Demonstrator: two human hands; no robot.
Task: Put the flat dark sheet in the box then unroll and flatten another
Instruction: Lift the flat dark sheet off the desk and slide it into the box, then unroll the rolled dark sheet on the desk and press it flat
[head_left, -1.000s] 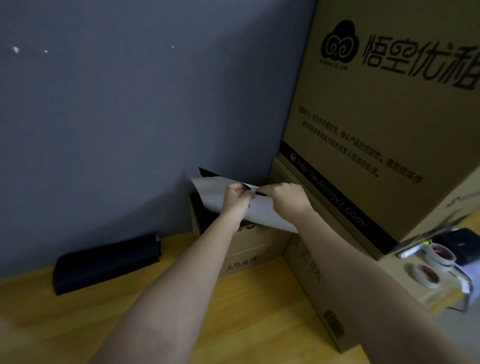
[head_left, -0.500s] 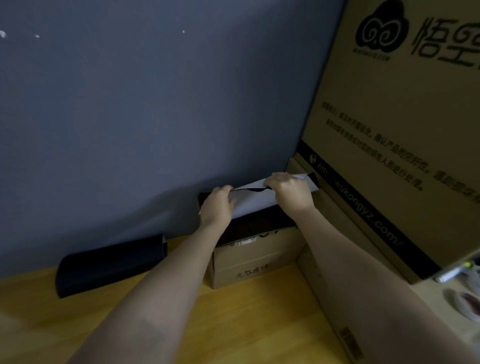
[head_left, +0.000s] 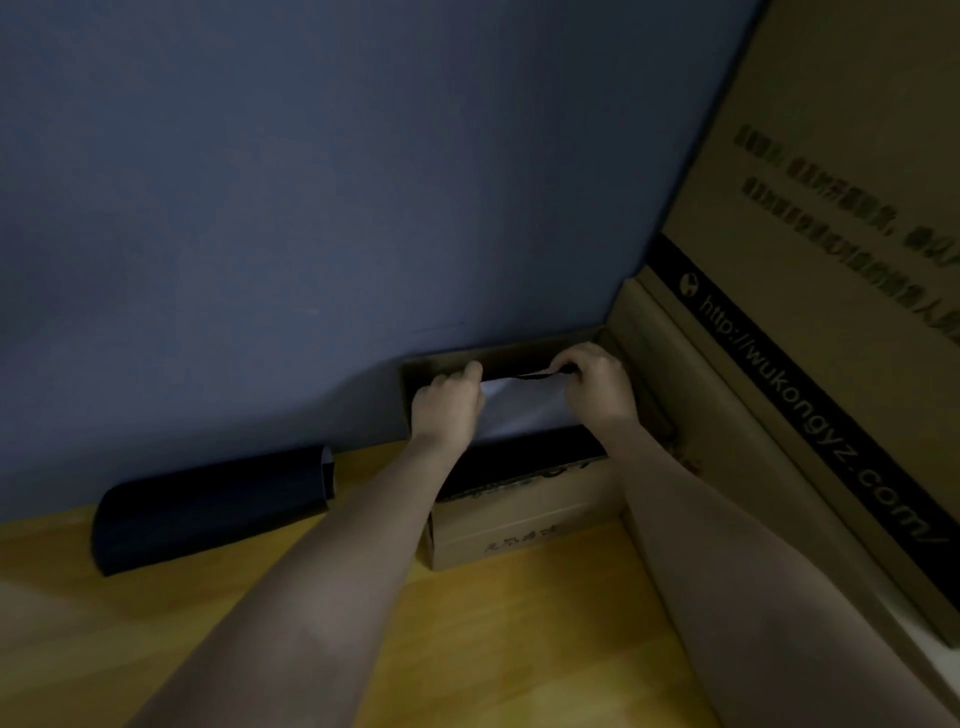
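Since half a second ago both hands have sunk lower, and the sheet (head_left: 522, 408), which then stood above the rim with its corner sticking out to the right, now lies mostly down inside the small box (head_left: 524, 525). Its pale side faces the camera, with a thin dark edge along the top between the two hands. Left hand (head_left: 447, 402) grips the sheet's left end, fingers (head_left: 470, 371) curled over the top edge; right hand (head_left: 597, 384) pinches the right end, its fingers clenched on the dark edge. A dark band shows inside the box along its near wall, just below the pale face. This small box sits on the yellow wooden bench (head_left: 519, 623), its far side against the blue wall (head_left: 363, 182) and its right side against the lower of two large cardboard boxes (head_left: 831, 260) stacked at the right. To the left, well apart from the box, a rolled dark sheet (head_left: 213, 506) lies on the bench along the foot of the wall.
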